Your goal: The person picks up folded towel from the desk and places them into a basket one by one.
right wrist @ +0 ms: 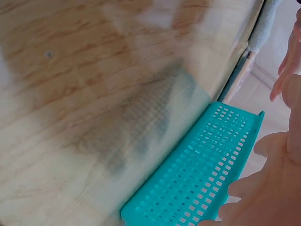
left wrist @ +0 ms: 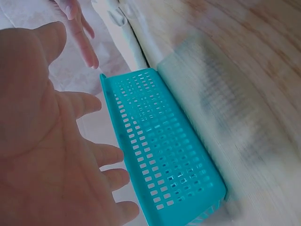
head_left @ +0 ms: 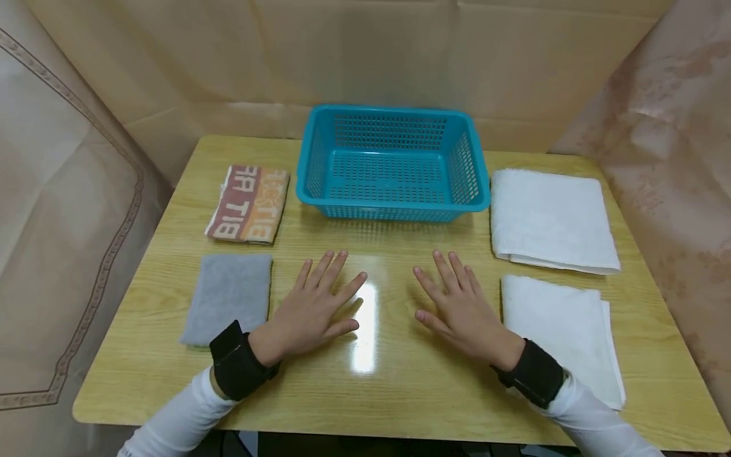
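Both bare hands hover palm down over the table, fingers spread. My left hand (head_left: 311,311) holds nothing and is nearest to a folded grey towel (head_left: 234,292) on its left. My right hand (head_left: 459,308) also holds nothing; a folded white towel (head_left: 559,324) lies just beside it, partly under the right forearm in the head view. Beyond the fingertips stands a blue plastic basket (head_left: 394,212) with perforated walls and nothing inside. In the left wrist view the palm (left wrist: 51,141) faces the camera, with the basket (left wrist: 160,141) past the fingers.
A folded brown and orange patterned towel (head_left: 248,203) lies behind the grey one. Another folded white towel (head_left: 548,216) is at the back right, close to the basket. The wooden table (head_left: 388,400) is bordered by hanging cloth (head_left: 217,63) at the back and sides.
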{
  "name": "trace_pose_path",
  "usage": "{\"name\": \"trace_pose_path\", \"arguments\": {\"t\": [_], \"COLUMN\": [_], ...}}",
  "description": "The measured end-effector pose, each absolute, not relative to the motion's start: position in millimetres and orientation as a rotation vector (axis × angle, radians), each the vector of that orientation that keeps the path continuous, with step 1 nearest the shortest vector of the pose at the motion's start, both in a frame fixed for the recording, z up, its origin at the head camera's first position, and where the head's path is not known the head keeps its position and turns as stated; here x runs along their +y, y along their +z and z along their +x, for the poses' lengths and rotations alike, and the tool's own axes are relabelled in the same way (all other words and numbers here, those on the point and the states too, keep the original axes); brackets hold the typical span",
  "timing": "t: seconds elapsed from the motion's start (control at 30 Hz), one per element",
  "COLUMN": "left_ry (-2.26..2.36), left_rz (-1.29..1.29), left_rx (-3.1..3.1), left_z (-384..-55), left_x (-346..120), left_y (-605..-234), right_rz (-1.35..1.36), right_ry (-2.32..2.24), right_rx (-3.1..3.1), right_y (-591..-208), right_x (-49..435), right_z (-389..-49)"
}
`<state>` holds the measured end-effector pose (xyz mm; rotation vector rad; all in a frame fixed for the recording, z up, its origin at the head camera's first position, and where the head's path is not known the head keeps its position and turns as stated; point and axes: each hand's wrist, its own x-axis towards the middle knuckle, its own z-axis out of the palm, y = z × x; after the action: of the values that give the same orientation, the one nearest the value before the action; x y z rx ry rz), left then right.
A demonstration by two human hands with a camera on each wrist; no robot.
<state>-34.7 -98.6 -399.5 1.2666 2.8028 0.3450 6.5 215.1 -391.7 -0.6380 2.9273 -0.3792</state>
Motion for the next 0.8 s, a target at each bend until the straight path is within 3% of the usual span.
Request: {"name": "trace_pose_path", "arguments": {"t": [0.8], "left_ry": [0.372], "left_rz": [1.304], "left_rx": [2.794], "left_z": [-40], "left_x": [-103], "left_y": [-400], "right_rz": [-0.538], "right_ry": [-0.360], "right_rx": [3.005], "right_y": [-379], "right_x": [234], "right_z": [11]}}
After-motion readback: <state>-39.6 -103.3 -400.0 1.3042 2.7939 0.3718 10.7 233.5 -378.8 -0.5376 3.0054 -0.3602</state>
